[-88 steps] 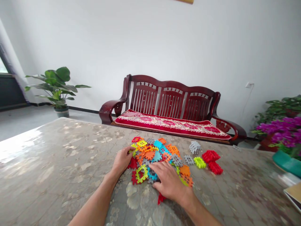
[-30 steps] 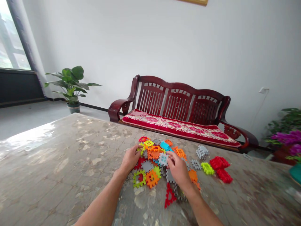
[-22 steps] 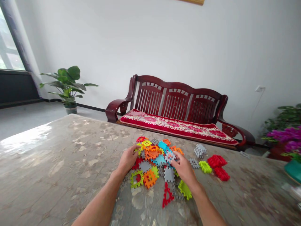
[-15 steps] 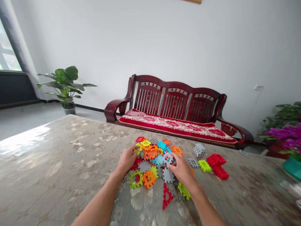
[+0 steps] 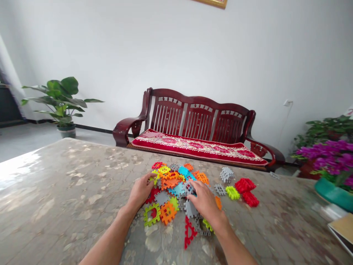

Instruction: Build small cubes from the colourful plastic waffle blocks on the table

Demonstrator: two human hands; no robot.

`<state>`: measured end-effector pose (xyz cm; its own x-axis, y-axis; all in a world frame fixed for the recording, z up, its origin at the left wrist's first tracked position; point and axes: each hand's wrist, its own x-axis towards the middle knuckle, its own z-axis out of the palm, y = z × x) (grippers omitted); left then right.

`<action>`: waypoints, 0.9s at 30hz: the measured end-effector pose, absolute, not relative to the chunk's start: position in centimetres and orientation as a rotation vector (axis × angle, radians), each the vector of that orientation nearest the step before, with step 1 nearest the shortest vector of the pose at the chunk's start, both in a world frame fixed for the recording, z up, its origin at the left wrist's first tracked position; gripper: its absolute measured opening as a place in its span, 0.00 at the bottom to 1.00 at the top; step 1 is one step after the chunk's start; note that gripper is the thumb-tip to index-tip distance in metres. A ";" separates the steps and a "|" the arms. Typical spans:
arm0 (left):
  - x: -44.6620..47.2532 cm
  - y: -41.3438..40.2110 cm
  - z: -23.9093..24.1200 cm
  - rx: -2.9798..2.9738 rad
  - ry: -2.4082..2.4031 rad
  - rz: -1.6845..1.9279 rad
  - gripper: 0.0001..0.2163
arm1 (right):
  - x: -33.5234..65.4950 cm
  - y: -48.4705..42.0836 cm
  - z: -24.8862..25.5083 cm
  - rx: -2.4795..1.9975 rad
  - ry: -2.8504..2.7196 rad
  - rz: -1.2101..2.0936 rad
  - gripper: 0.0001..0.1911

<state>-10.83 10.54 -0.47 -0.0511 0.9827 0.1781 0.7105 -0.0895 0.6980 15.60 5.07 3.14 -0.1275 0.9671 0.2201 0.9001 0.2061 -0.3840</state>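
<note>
Interlocking plastic building tiles with notched edges lie in a mixed heap on the table. My right hand (image 5: 205,200) is over the heap's right side, its fingers and thumb at the edges of a grey window tile (image 5: 188,187); my fingers cover part of it. Below it lie a plain grey tile (image 5: 191,208) and a red triangular frame (image 5: 189,232). At the heap's left edge my left hand (image 5: 141,190) has bent fingers apart, touching a yellow-green tile (image 5: 156,177). Nearer me lie a green frame tile (image 5: 152,214) and an orange tile (image 5: 168,212).
Right of the heap stand a grey stack (image 5: 226,174), red stacks (image 5: 245,185) and a lime stack (image 5: 232,193). Purple flowers in a teal pot (image 5: 333,195) and a box (image 5: 343,230) are at the table's right. A wooden bench (image 5: 193,121) stands beyond the table (image 5: 91,198).
My head view has turned slightly right. My right hand has shifted a little left over the grey window tile, which now looks darker and more tilted. My left hand stays at the heap's edge.
</note>
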 end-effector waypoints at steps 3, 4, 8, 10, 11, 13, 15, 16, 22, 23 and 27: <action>-10.9 10.6 -0.6 1.835 1.792 0.944 0.18 | 15.6 5.2 3.2 -1.756 -2.071 0.202 0.26; -10.9 10.6 -0.6 1.831 1.791 0.946 0.18 | 15.6 5.2 3.3 -1.767 -2.073 0.195 0.26; -10.9 10.7 -0.6 1.829 1.783 0.956 0.18 | 15.4 5.1 3.4 -1.826 -2.086 0.143 0.25; -10.9 10.7 -0.7 1.837 1.788 0.948 0.18 | 15.2 4.9 3.5 -1.833 -2.097 0.113 0.25; -10.9 10.7 -0.7 1.840 1.791 0.943 0.18 | 15.1 4.8 3.5 -1.832 -2.098 0.101 0.25; -11.0 10.7 -0.9 1.844 1.792 0.942 0.18 | 15.2 4.7 3.7 -1.840 -2.071 0.090 0.25; -11.0 10.7 -1.0 1.849 1.787 0.944 0.18 | 15.6 4.8 4.0 -1.859 -2.003 0.106 0.24; -11.1 10.7 -1.0 1.850 1.785 0.944 0.18 | 16.0 5.1 4.2 -1.865 -1.957 0.118 0.24; -11.0 10.6 -0.6 1.840 1.800 0.926 0.17 | 21.7 8.4 5.8 -2.021 -1.627 0.082 0.26; -11.0 10.6 -0.5 1.842 1.801 0.926 0.17 | 23.0 9.0 6.0 -2.086 -1.585 0.047 0.27; -10.9 10.5 -0.5 1.846 1.792 0.939 0.16 | 28.1 10.8 6.6 -2.343 -1.466 -0.065 0.28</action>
